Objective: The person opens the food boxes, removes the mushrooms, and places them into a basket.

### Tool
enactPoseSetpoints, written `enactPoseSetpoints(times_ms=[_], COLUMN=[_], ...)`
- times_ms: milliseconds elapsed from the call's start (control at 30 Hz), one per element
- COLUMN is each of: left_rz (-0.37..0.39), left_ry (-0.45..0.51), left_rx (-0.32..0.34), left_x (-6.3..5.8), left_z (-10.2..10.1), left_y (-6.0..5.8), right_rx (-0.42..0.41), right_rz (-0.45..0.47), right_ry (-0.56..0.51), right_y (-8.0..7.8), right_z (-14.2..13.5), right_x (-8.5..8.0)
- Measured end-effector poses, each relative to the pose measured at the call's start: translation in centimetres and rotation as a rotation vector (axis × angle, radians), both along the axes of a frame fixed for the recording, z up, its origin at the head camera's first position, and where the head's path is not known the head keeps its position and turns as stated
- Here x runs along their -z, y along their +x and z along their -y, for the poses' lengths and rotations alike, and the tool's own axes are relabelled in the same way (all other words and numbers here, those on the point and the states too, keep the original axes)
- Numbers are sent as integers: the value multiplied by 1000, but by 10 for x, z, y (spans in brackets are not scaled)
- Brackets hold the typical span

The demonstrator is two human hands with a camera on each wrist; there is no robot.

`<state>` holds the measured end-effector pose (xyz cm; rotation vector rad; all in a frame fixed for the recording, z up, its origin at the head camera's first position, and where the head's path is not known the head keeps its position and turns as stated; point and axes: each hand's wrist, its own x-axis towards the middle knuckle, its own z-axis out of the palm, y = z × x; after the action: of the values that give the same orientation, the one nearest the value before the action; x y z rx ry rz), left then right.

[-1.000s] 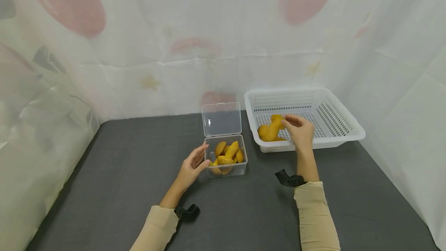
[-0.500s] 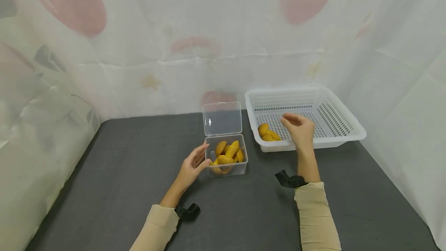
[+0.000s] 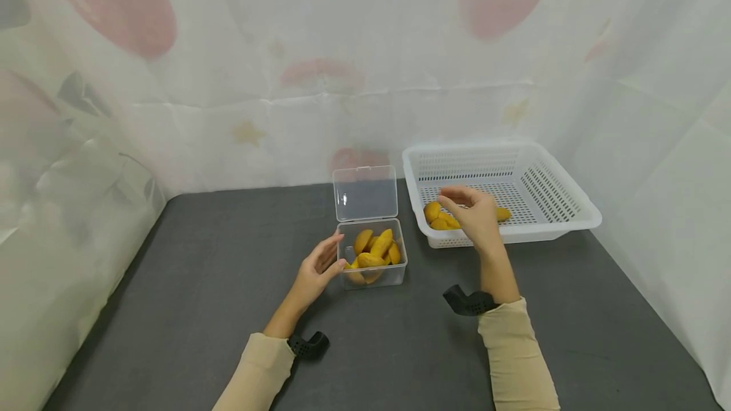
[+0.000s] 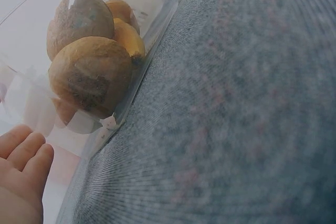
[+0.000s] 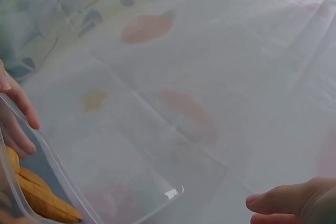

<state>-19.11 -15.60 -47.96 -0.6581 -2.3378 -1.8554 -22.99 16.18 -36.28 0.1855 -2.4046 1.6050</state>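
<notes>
My left hand point(image 3: 316, 270) rests its fingertips and thumb at the left side of a clear plastic box point(image 3: 394, 278), its lid point(image 3: 365, 194) standing up behind. Several yellow toy fruit pieces point(image 3: 381, 243) fill the box, some slim and banana-shaped; rounder brownish ones point(image 4: 89, 77) show through its wall in the left wrist view. Over a white slotted basket point(image 3: 548, 233), my right hand point(image 3: 473, 213) has thumb and fingers apart, holding nothing. Below its fingertips lie yellow pieces point(image 3: 432, 211) in the basket's left corner. Another yellow piece point(image 3: 503, 214) lies right of the hand, partly hidden.
A dark grey tabletop point(image 3: 217, 271) lies under both containers. White patterned curtains point(image 3: 320, 30) hang behind and on both sides, close behind the basket and the raised lid. A narrow strip of tabletop separates box and basket.
My right hand has let go of a yellow banana-shaped piece in the basket, then shifted left towards the corner pieces. One piece now shows right of it. My left hand has stayed at the box.
</notes>
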Motion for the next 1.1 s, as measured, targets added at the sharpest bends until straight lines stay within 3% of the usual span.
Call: enactPoseSetpoints(times_ms=[367, 900, 1100], left_rz=[7, -5, -3], left_ry=[-6, -6, -12], left_rx=[-8, -15, -17], left_x=[-1, 1, 2], left_z=[0, 0, 0], left_y=[0, 1, 0], right_rx=[-88, -265, -276], right_rz=[-29, 36, 33], right_ry=[57, 104, 144], right_y=[4, 9, 7], right_z=[15, 40, 44], right_x=[-1, 4, 8])
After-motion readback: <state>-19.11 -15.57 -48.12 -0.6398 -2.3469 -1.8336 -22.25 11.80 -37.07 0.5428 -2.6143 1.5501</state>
